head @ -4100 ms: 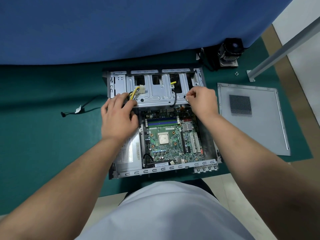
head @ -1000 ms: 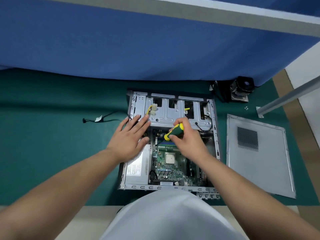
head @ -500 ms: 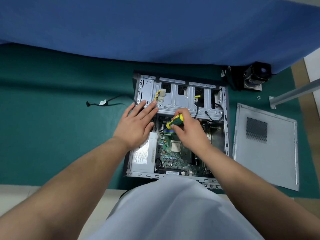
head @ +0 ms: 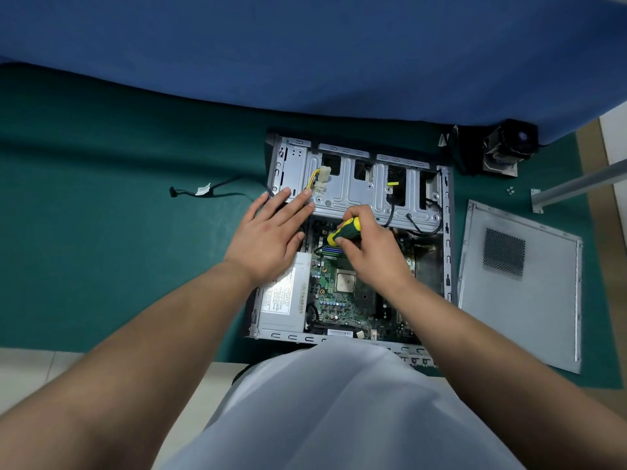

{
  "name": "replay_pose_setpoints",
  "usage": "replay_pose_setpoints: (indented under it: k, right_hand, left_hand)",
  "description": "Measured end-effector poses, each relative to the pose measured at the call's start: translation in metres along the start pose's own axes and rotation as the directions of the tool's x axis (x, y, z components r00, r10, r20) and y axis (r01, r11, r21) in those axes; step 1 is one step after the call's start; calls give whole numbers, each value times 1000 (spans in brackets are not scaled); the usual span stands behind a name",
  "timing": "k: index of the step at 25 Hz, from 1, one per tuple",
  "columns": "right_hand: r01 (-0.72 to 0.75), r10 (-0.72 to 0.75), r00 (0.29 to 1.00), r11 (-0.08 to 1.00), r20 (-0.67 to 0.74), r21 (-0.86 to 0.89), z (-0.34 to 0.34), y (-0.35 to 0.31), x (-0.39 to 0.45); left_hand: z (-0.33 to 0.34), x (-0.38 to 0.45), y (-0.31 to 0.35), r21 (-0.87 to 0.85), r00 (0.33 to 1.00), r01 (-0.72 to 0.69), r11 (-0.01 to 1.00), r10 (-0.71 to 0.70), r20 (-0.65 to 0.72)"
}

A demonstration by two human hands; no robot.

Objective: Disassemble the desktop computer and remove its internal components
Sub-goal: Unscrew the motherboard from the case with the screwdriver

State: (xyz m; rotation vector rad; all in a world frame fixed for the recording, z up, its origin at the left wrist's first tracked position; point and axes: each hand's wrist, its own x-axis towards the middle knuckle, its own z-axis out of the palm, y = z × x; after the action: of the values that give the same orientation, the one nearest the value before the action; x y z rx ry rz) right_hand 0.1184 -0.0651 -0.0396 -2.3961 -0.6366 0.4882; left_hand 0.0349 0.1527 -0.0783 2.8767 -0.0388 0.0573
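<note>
An open desktop case (head: 446,239) lies flat on the green mat. Inside are a green motherboard (head: 339,300) with a bare CPU, a silver power supply (head: 283,305) at the near left, and a metal drive cage (head: 359,188) at the far end. My left hand (head: 271,235) rests flat, fingers straight, on the cage's left corner near a yellow-wired plug (head: 320,179). My right hand (head: 373,245) grips a yellow-and-green screwdriver (head: 344,230) over the board's far edge; its tip is hidden.
The removed side panel (head: 522,286) lies on the mat to the right of the case. A black cable (head: 210,191) lies to the left. A cooler fan (head: 509,147) and small screws (head: 510,189) sit at the far right, by a metal bar (head: 583,184).
Four seconds ago both hands were on the drive cage with no tool. Now my right hand holds the screwdriver. Over the last second the hands barely moved; the view shifted.
</note>
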Motion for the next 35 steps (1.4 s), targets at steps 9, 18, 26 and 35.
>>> replay_pose_setpoints:
  k: [9,18,26,35]
  right_hand:
    - [23,-23,999,999,27,-25,1,-7,-2]
    - [-35,61,982,989,177,-146,-9,-30,12]
    - [-81,159,946,959,281,-271,-17,-42,19]
    - [220,-81,959,814,270,-538,-23,-47,23]
  left_hand:
    - [0,0,0,-11,1000,-2,1000,2,-7]
    - [0,0,0,-13,1000,0,1000,0,-6]
    - [1,0,-1,-10,1000,0,1000,0,-8]
    - [2,0,0,-16,1000,0,1000,-1,-29]
